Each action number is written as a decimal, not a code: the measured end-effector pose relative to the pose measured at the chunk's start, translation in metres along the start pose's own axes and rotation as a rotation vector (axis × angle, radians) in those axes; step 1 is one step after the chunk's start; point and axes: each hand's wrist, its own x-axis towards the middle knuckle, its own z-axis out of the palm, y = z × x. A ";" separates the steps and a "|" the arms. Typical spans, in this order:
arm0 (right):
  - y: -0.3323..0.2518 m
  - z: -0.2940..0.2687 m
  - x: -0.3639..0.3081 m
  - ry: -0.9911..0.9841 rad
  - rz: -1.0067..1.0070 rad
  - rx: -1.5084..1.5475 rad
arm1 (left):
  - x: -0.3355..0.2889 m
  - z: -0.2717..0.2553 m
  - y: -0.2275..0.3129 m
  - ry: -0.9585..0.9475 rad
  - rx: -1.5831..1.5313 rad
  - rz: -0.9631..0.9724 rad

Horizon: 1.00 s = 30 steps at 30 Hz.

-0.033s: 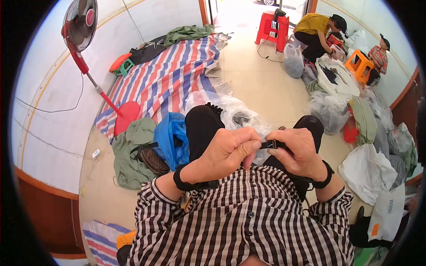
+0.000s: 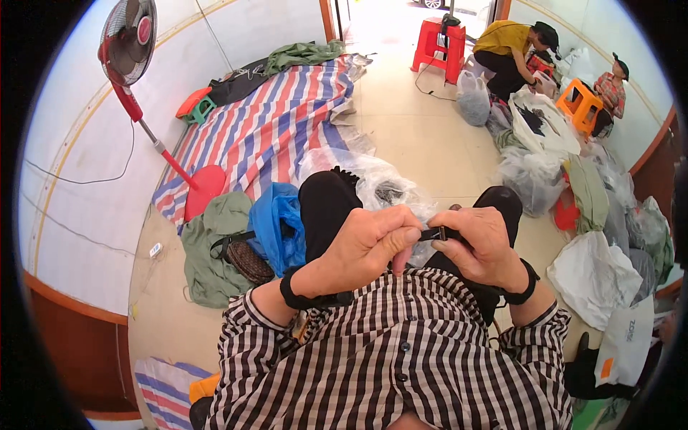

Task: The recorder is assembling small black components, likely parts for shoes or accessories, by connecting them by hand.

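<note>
Between my hands, above my lap, is a short black strap point(image 2: 428, 234) with a small dark buckle-like piece at its right end. My left hand point(image 2: 380, 240) pinches the strap's left end, its fingers curled inward. With thumb and forefinger, my right hand point(image 2: 476, 240) grips the other end beside the buckle-like piece. The fingers cover much of the strap, so its full shape is hidden. Beyond my hands, between my knees, lies a clear plastic bag point(image 2: 373, 168) with dark small things in it. A bunch of black pieces point(image 2: 346, 175) shows by my left knee.
To my left are a blue plastic bag point(image 2: 276, 215), a brown patterned bag point(image 2: 249, 261) and green cloth point(image 2: 208, 251). A red standing fan point(image 2: 204, 190) and a striped sheet point(image 2: 265, 122) lie beyond. At far right, two people point(image 2: 505, 46) sit among bags and an orange stool point(image 2: 582, 107).
</note>
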 end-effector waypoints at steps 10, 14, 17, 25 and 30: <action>-0.005 0.004 -0.001 -0.068 0.029 0.014 | 0.004 -0.015 0.000 -0.254 -0.188 -0.277; -0.006 0.007 -0.001 -0.082 0.025 -0.017 | 0.004 -0.013 0.000 -0.255 -0.087 -0.246; -0.005 0.009 -0.003 -0.138 0.039 -0.014 | 0.002 -0.013 0.000 -0.254 -0.081 -0.237; -0.008 0.017 -0.008 -0.083 0.046 0.022 | -0.010 -0.007 -0.007 -0.233 -0.256 -0.357; -0.006 0.023 -0.011 -0.076 0.038 0.063 | -0.017 -0.003 -0.011 -0.163 -0.110 -0.215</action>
